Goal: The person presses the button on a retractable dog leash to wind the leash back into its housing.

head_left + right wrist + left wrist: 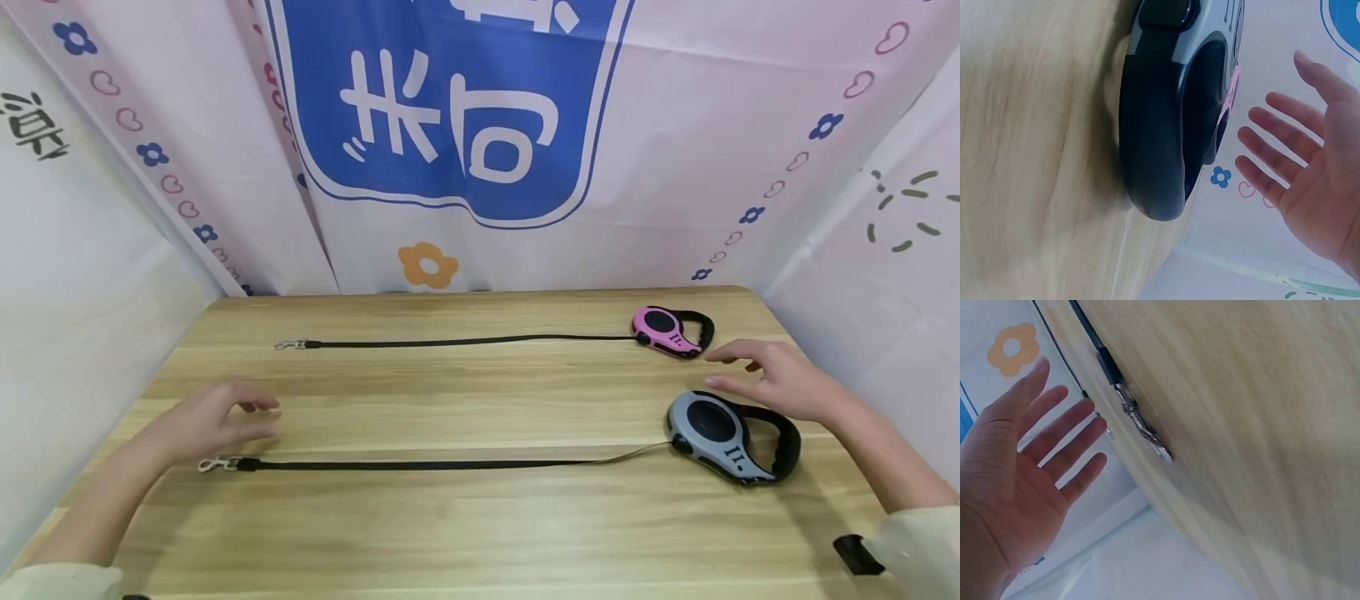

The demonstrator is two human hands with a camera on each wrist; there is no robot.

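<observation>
Two retractable dog leashes lie stretched across the wooden table. The nearer grey leash (708, 425) has a black loop handle (1150, 137) at the right. Its black strap (420, 465) runs left to a metal snap hook (217, 464), also seen as a clip (1141, 425) in the left wrist view. Farther back is a smaller pink leash (663, 331), its cord (465, 341) ending in a metal clip (291, 344). My left hand (217, 421) hovers just above the near hook, fingers relaxed, holding nothing. My right hand (780, 379) hovers above the grey leash's handle, fingers loosely spread, touching nothing.
The wooden table (465, 533) ends against a hanging white cloth (675, 192) with printed blue, pink and orange figures. White sheets (82, 275) stand on both sides. A black object (857, 555) sits by the right sleeve (918, 546).
</observation>
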